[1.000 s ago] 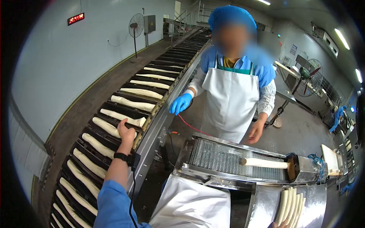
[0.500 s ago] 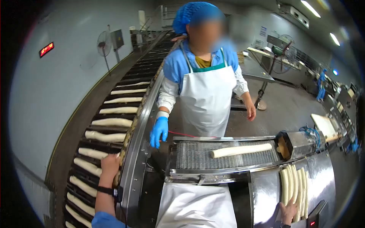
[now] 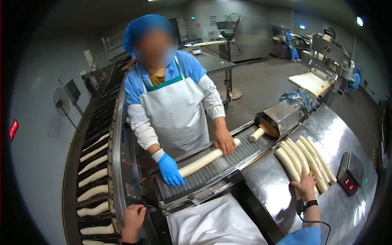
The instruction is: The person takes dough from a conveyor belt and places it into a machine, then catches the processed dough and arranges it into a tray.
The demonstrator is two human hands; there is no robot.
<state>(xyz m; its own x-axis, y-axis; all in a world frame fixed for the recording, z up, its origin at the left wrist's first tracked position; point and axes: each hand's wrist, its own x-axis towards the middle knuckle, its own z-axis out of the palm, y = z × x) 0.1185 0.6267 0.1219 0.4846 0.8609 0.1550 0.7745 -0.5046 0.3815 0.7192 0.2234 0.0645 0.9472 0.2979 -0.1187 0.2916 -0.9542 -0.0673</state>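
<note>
My left hand [image 3: 134, 218], fingers curled in and nothing visible in them, hovers by the metal side rail of the trough conveyor. Pale dough sticks [image 3: 94, 192] lie in the dark troughs just beyond it. On the steel table, my right hand [image 3: 304, 185] is wrapped over the near part of a long dough stick [image 3: 300, 157], thumb on its left side. Several more dough sticks [image 3: 313, 163] lie alongside in a row. The underside of that grip is hidden.
Across from me, a co-worker [image 3: 173, 94] holds a dough stick [image 3: 204, 162] on the mesh belt [image 3: 169, 190]. Another dough piece [image 3: 257, 134] emerges from the metal housing [image 3: 281, 116]. A scale [image 3: 350, 173] stands right; white sheeting [image 3: 216, 222] lies in front of me.
My view has turned right. My left hand has come off the dough in the troughs. The co-worker's hands have come down onto the dough stick on the belt. My right hand stays at the row.
</note>
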